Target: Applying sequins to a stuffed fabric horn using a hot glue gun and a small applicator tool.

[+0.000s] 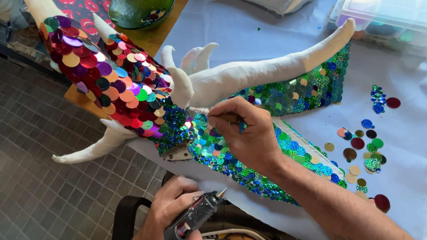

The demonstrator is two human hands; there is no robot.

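Sequinned fabric creature [249, 95], stuffed, white-limbed and scaled in discs, sprawled across a pale blue table cover [267, 31] with one end hanging past the table edge over grey floor tiles [49, 191]. Right hand [242, 133] closed in a pinch on a thin tool, its tip pressed at the seam where the multicoloured large discs [106, 75] meet the small blue-green sequins [271, 151]. Left hand [171, 209] wrapped tight around a dark glue gun [198, 215], nozzle tilted up and right, well short of the work. Best handled, judging by the layout, with small dabs of glue, each disc seated from the seam outward so rows overlap like scales, and with fingertips kept off the hot tip. Long axis running from upper left, at the large-disc end, down to lower right along the blue-green strip; a second sequinned panel [311, 89] and a white limb [284, 62] angled toward the upper right. Loose sequins [360, 151] scattered just right of the body, a green bowl [140, 11] and clear plastic boxes [382, 18] along the far edge.
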